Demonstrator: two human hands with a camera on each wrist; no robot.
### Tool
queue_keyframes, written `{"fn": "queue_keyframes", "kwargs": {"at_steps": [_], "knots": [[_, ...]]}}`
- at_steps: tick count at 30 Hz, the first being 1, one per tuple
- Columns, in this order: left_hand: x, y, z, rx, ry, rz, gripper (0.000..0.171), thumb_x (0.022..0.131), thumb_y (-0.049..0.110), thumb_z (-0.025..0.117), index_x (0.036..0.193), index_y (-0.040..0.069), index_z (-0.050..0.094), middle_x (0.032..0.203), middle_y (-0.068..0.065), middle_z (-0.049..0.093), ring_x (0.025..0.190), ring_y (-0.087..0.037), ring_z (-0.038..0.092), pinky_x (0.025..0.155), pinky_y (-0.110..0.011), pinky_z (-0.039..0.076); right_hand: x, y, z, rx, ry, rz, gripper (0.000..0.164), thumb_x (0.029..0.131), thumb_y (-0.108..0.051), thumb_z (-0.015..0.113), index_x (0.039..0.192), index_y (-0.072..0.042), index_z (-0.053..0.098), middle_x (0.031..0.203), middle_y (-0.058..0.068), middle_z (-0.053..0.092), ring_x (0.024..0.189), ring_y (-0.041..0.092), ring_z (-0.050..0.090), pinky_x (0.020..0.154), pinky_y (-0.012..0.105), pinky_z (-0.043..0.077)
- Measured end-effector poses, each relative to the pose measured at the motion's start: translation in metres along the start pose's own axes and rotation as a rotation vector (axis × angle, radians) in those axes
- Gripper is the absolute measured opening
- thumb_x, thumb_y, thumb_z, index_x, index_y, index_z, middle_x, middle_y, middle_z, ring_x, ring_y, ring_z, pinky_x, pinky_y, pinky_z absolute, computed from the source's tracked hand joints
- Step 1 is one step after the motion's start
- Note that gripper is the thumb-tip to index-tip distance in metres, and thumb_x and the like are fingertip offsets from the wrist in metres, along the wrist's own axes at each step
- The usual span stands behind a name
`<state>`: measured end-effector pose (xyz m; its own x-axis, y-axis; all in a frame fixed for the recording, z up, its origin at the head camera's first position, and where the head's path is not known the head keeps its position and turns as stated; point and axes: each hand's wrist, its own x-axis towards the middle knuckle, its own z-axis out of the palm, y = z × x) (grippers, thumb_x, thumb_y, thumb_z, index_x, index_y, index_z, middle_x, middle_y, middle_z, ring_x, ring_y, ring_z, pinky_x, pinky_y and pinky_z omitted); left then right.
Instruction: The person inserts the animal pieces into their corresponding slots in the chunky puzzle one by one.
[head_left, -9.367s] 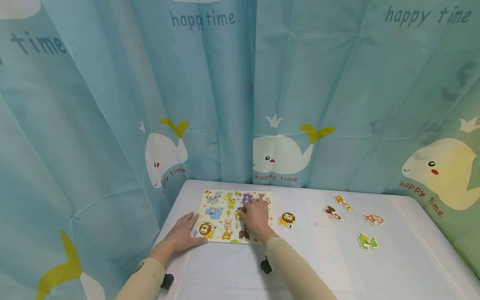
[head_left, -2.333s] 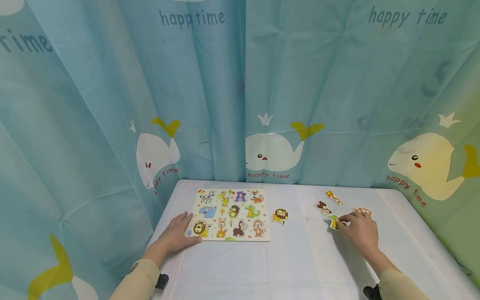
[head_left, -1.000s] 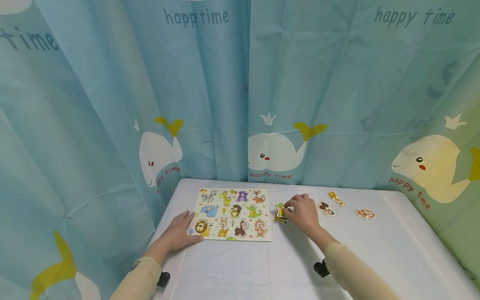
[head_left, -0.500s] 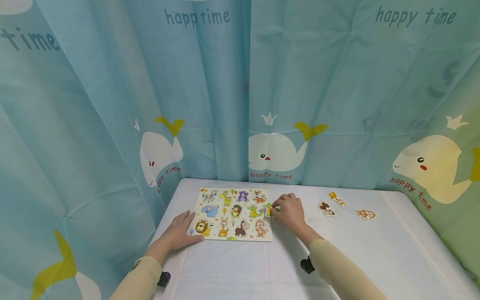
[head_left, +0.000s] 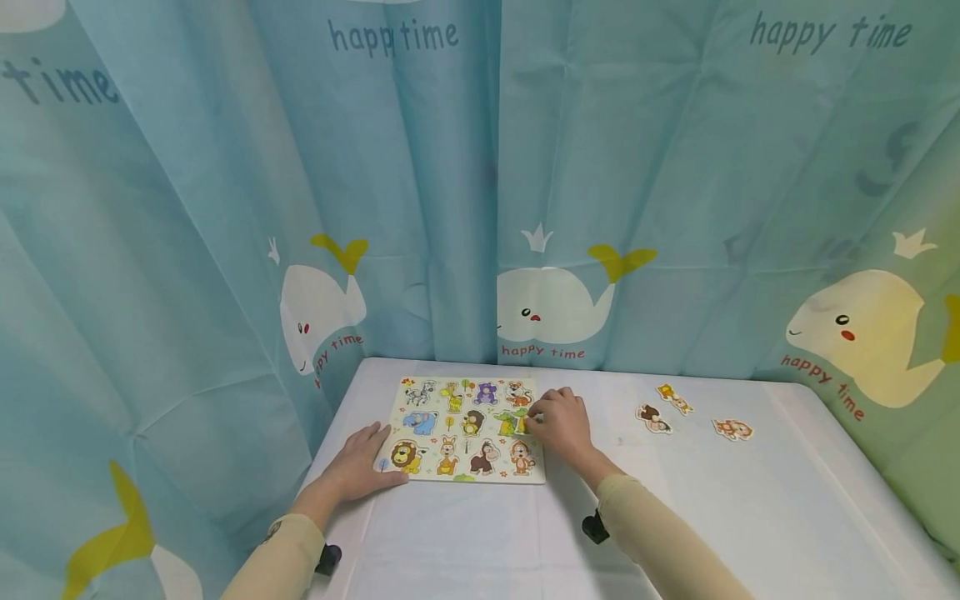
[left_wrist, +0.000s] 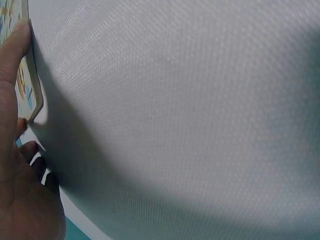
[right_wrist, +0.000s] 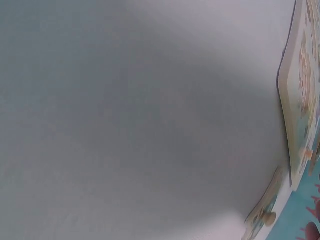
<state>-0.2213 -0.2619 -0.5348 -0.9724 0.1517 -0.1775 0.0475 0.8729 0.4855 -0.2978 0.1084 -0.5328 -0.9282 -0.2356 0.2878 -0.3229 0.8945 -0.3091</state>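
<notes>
A puzzle board [head_left: 459,442] with printed animals lies on the table. My left hand [head_left: 360,468] rests at its left side; in the left wrist view the thumb [left_wrist: 14,50] lies on the board's edge. My right hand [head_left: 564,427] pinches a green crocodile puzzle piece [head_left: 522,423] over the board's right side, where it overlaps the printed crocodile [head_left: 506,424]. In the right wrist view, another knobbed puzzle piece [right_wrist: 272,197] lies on the table beside the board; the right hand hides this spot in the head view.
To the right lie a gorilla piece [head_left: 652,418], an orange kangaroo-like piece [head_left: 675,398] and a monkey piece [head_left: 732,429]. A white cloth covers the table [head_left: 675,492]. Behind it hangs a blue whale-patterned curtain [head_left: 420,183].
My right hand took the crocodile piece from the right part of the table and carried it left, past the lion piece, over the board. My left hand stayed at the board's left side.
</notes>
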Motion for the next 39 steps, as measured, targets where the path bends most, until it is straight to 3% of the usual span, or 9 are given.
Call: {"fn": "queue_keyframes", "kwargs": {"at_steps": [16,39], "knots": [[-0.001,0.001,-0.001,0.000,-0.001,0.001,0.106,0.081,0.055,0.081,0.157,-0.002,0.035,0.162,-0.027,0.027,0.149,-0.049,0.023,0.117,-0.065,0.028,0.007,-0.012,0.014,0.011,-0.027,0.013,0.008,0.085,-0.025,0.080,0.081,-0.018,0.079,0.085,-0.004,0.060,0.094,0.022,0.052,0.088,0.046,0.045],[0.006,-0.007,0.005,0.002,0.002,-0.004,0.107,0.081,0.058,0.079,0.158,0.000,0.033,0.164,-0.025,0.026,0.150,-0.047,0.022,0.118,-0.064,0.027,0.008,-0.019,0.025,-0.001,-0.002,-0.025,0.008,0.086,-0.025,0.079,0.080,-0.019,0.079,0.088,-0.003,0.064,0.096,0.024,0.054,0.088,0.047,0.047]]}}
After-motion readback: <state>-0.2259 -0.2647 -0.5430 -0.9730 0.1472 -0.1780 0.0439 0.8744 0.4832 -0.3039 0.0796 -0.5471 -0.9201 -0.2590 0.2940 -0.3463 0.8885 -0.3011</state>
